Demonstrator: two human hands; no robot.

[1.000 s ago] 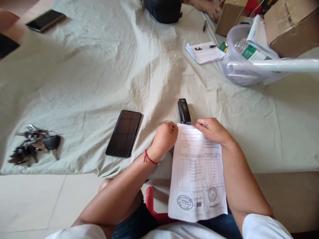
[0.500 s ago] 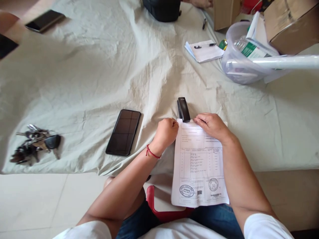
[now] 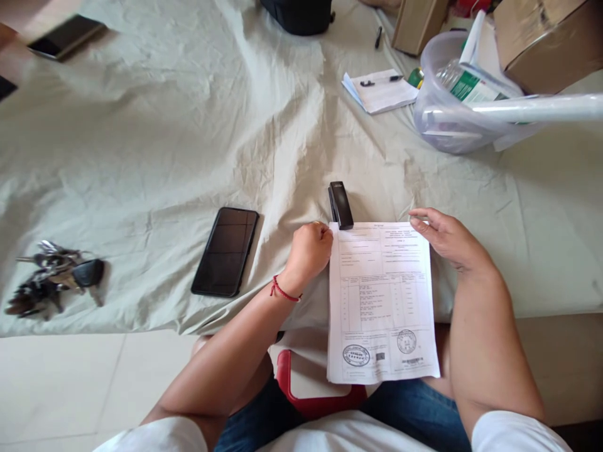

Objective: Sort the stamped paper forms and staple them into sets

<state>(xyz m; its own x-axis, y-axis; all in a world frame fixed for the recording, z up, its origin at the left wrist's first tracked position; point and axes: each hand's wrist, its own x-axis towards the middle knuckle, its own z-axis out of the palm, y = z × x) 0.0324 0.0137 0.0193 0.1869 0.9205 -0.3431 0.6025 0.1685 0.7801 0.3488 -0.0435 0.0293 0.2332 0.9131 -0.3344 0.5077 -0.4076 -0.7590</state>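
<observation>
Left hand (image 3: 308, 251) is a closed fist pinching the top left corner of the stamped paper form (image 3: 381, 301), right next to the black stapler (image 3: 340, 205), whose near end sits at or just over that corner; whether the sheet is actually inside the stapler mouth can't be told. Right hand (image 3: 447, 238) is half open, fingers loosely curled at the top right corner of the form, touching the edge at most, not clamping it. The form lies on the wrinkled cloth (image 3: 188, 144) at the table edge, with its lower half hanging off over the person's lap. Risks, as I judge them: with only one corner held, the overhang could drag the sheets sideways or off the edge; the creased cloth could let the stapler tip or skid; the fist is close to the stapler. Containers: clear plastic tub (image 3: 440, 119) at far right holds a green-labelled bottle (image 3: 464, 85) and white paper items, other contents unclear; cardboard boxes (image 3: 541, 37) behind it, contents hidden.
</observation>
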